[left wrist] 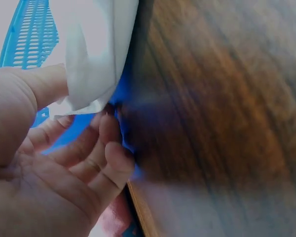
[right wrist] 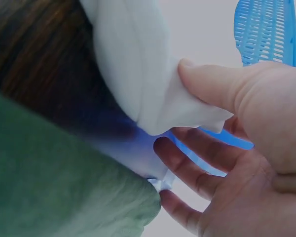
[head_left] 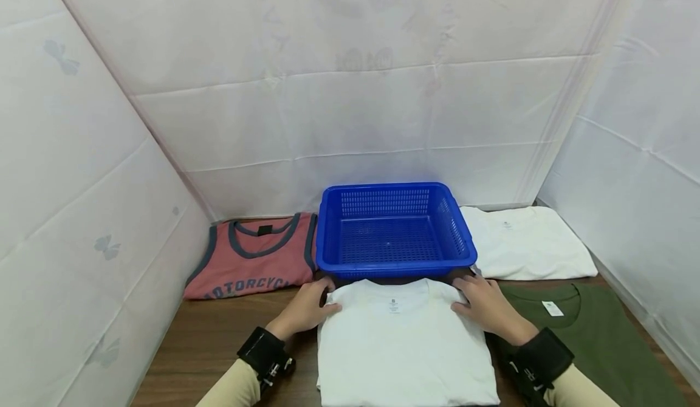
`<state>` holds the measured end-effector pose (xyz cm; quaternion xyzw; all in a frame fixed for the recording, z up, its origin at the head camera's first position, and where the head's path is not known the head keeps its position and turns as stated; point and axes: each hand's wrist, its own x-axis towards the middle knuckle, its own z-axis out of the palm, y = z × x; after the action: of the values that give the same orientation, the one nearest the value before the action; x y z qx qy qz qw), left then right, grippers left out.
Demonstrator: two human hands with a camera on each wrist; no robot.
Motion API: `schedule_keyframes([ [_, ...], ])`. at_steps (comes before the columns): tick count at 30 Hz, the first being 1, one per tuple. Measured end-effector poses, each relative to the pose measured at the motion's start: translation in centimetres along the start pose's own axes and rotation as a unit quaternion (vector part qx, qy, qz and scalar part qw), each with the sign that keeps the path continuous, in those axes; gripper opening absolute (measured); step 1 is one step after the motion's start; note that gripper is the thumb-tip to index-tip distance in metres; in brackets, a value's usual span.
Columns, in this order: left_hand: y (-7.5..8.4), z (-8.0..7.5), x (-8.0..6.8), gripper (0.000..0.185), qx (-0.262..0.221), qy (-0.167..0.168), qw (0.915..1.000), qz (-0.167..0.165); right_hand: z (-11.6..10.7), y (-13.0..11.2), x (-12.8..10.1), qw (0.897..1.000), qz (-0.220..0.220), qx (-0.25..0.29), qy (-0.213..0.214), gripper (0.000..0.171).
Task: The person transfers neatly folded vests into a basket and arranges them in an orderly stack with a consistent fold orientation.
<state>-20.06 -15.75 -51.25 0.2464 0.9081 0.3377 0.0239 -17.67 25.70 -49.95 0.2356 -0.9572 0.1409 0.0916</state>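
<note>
A folded white T-shirt (head_left: 401,349) lies at the front of the table, its collar and printed neck label facing the blue basket. By its upper left corner is my left hand (head_left: 307,305), pinching the fabric with the thumb on top and fingers under the edge. My right hand (head_left: 488,305) pinches the upper right corner the same way. In the right wrist view the thumb presses the white cloth (right wrist: 138,64) while the other fingers spread below it. The left wrist view has the cloth (left wrist: 91,49) between thumb and fingers, slightly off the wood.
Just beyond the shirt stands a blue plastic basket (head_left: 322,231) with nothing inside. A folded red T-shirt (head_left: 262,264) with dark trim lies left of it, another white T-shirt (head_left: 527,243) right. A dark green T-shirt (head_left: 596,340) lies under my right forearm. White sheets (head_left: 350,109) enclose the table (head_left: 219,340).
</note>
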Motion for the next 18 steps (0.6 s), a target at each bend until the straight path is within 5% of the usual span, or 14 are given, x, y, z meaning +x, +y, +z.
schedule_keyframes([
  [11,0.4,-1.2,-1.0,0.023,-0.070,-0.021,0.9972,0.015,-0.8,-0.1,-0.6,0.997,-0.032,0.064,0.038,0.029],
  [18,0.7,-1.6,-1.4,0.025,-0.114,-0.016,0.9932,0.018,-1.1,0.1,-0.9,0.990,-0.004,0.138,0.023,0.028],
])
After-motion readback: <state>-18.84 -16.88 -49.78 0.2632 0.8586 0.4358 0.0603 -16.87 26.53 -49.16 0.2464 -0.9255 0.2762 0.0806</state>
